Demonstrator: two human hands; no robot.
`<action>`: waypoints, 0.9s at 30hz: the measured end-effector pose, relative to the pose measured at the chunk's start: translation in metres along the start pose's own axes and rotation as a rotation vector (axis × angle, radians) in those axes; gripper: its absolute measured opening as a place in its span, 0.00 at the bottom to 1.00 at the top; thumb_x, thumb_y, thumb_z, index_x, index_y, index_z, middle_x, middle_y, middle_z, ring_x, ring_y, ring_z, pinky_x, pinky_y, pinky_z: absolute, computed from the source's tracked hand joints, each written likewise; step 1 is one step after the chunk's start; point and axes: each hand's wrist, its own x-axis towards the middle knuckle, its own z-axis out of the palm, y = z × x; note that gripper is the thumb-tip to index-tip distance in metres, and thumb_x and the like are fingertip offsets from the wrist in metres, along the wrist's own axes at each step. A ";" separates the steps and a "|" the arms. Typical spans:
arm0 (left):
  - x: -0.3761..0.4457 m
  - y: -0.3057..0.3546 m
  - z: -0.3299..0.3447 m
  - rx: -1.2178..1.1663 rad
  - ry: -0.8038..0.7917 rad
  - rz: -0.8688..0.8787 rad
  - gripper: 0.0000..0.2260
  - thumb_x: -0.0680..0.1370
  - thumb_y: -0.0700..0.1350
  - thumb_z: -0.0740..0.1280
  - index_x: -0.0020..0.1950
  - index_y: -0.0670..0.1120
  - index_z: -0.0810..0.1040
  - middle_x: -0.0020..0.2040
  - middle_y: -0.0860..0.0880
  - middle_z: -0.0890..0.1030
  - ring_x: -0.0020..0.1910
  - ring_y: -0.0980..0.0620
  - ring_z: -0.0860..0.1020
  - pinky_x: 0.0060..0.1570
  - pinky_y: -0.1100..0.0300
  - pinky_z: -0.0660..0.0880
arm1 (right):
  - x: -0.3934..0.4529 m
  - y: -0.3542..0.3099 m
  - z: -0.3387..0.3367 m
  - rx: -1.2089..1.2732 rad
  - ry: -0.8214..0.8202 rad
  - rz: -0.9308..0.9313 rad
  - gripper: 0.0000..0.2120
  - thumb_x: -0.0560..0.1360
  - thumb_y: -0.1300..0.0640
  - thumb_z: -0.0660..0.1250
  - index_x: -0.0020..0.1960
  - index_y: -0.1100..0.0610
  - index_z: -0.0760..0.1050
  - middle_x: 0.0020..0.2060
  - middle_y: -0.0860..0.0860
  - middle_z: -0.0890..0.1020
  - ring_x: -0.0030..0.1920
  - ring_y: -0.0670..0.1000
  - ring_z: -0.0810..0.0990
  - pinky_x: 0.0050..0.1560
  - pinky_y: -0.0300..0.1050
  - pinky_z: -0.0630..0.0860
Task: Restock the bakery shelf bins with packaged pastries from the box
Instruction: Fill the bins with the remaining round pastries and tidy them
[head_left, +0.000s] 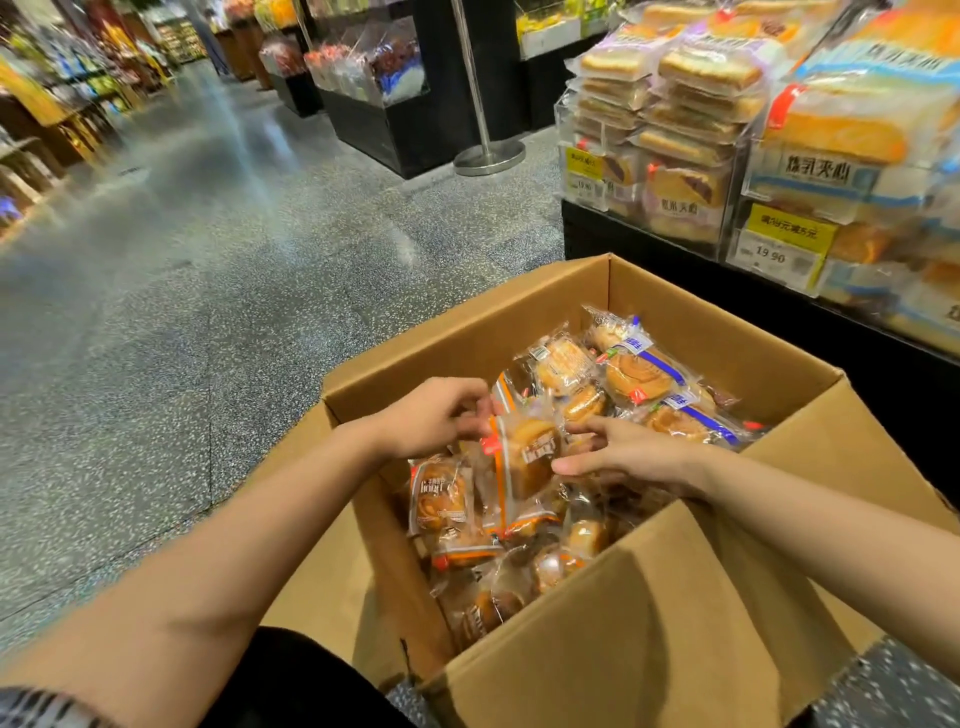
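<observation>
Pastries in clear wrappers fill the open cardboard box (675, 332) on the speckled floor (208, 286), and we've got both hands down inside it. Our left hand (436, 415) curls its fingers onto the top edge of an orange-trimmed pastry pack (524, 457) that stands upright in the middle of the pile, pinching it there. Our right hand (623, 457) comes in from the other side, fingers fairly straight, fingertips touching the pack's right edge; we can't tell if it's gripping. Just left of that pack lies another orange-labelled pastry (441, 499), and at the far side of the box sit blue-striped packs (639, 374). Beyond the box, up on the right, the shelf bins (727, 171) are stacked with wrapped sandwich cakes, with a yellow price tag (779, 244) in front.
</observation>
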 end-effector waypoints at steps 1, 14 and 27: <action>0.002 0.000 0.002 -0.075 0.039 0.016 0.14 0.75 0.35 0.69 0.37 0.51 0.71 0.52 0.41 0.82 0.50 0.43 0.80 0.53 0.49 0.76 | 0.001 0.001 -0.003 0.084 0.000 -0.001 0.46 0.56 0.39 0.77 0.70 0.52 0.66 0.59 0.51 0.79 0.58 0.51 0.79 0.65 0.51 0.72; 0.055 -0.029 0.031 0.021 0.316 -0.283 0.19 0.78 0.36 0.62 0.70 0.38 0.67 0.66 0.41 0.74 0.64 0.47 0.73 0.63 0.60 0.67 | 0.007 0.002 -0.005 0.088 0.941 0.003 0.23 0.71 0.49 0.73 0.59 0.60 0.72 0.48 0.50 0.77 0.49 0.50 0.76 0.44 0.41 0.70; 0.105 -0.063 0.070 -0.068 0.052 -0.719 0.34 0.76 0.38 0.66 0.77 0.38 0.50 0.67 0.38 0.71 0.62 0.42 0.74 0.48 0.58 0.71 | 0.018 0.010 -0.007 0.173 0.802 0.104 0.33 0.66 0.55 0.78 0.66 0.57 0.67 0.56 0.51 0.75 0.58 0.53 0.74 0.60 0.52 0.73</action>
